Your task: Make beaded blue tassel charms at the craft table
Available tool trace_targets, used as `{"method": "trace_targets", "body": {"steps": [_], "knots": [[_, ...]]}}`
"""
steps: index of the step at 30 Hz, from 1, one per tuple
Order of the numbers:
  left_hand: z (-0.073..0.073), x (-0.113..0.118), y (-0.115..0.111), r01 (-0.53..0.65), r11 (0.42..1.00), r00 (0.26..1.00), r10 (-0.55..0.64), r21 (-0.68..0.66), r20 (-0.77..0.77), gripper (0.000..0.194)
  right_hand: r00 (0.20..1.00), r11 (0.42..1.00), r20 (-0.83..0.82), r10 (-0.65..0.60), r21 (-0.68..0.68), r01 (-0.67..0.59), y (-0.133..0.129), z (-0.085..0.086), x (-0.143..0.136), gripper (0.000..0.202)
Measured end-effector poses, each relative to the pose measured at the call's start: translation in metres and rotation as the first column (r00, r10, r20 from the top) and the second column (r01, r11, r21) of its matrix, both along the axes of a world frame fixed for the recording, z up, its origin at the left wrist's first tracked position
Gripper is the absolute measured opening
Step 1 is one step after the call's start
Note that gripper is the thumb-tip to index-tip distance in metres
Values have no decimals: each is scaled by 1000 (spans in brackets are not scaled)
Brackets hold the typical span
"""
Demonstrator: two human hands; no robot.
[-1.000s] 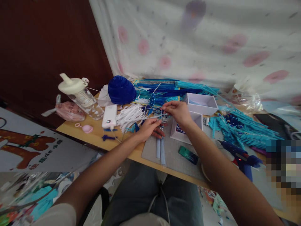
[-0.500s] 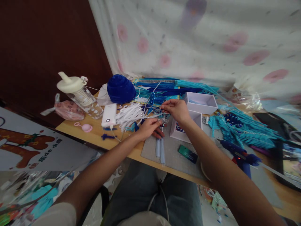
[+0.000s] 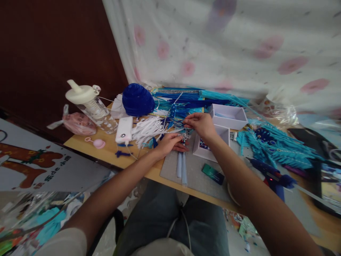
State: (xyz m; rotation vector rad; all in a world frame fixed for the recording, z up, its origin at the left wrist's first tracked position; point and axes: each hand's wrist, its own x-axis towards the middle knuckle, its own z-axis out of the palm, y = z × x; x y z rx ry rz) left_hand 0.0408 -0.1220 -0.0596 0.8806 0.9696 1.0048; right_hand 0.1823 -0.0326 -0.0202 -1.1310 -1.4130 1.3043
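My left hand is closed on a silver tasselled pendant over the grey mat. Dark blue beads show below its silver part. Two pale blue tassels hang from it toward the mat's front edge. Just above, my right hand pinches what looks like a thin strand leading to the pendant; its far end is hidden by the fingers. Behind both hands stands a blue beaded piece with a pale stem. A white box with small dark beads inside lies beneath my right forearm.
A second white box sits behind. To the right are turquoise feather-like pieces and a glue gun with a red light. Leftward are white cords, a power bank, a dark blue coil and a bottle.
The fingers of my left hand have shifted slightly around the pendant, and the lower ones are spread more. My right hand keeps its pinch nearly in place. The view has shifted a little.
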Motion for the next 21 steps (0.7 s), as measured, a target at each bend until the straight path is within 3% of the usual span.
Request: {"method": "trace_targets", "body": {"steps": [6, 9, 11, 14, 17, 19, 21], "knots": [[1, 0, 0, 5, 1000, 1000, -5, -6, 10, 11, 999, 999, 26, 19, -28, -18, -1, -2, 2, 20], [1, 0, 0, -5, 1000, 1000, 5, -23, 7, 11, 982, 1000, 186, 12, -12, -10, 2, 1, 6, 12], [2, 0, 1, -18, 998, 1000, 18, -55, 4, 13, 913, 995, 405, -39, 104, -4, 5, 9, 11, 7], [5, 0, 5, -41, 993, 999, 41, -111, -1, 13, 697, 916, 675, -242, 396, -65, -1, 29, 20, 7], [8, 1, 12, -60, 989, 998, 57, -138, -29, 11, 588, 768, 638, -498, 639, -43, -40, 46, 27, 16], [10, 3, 16, -59, 986, 997, 51, -154, -60, 13, 630, 712, 556, -542, 702, -7, -86, 46, 28, 21], [12, 4, 19, -66, 983, 995, 51, -174, -91, 16, 722, 698, 507, -471, 715, -46, -139, 31, 27, 20]]}}
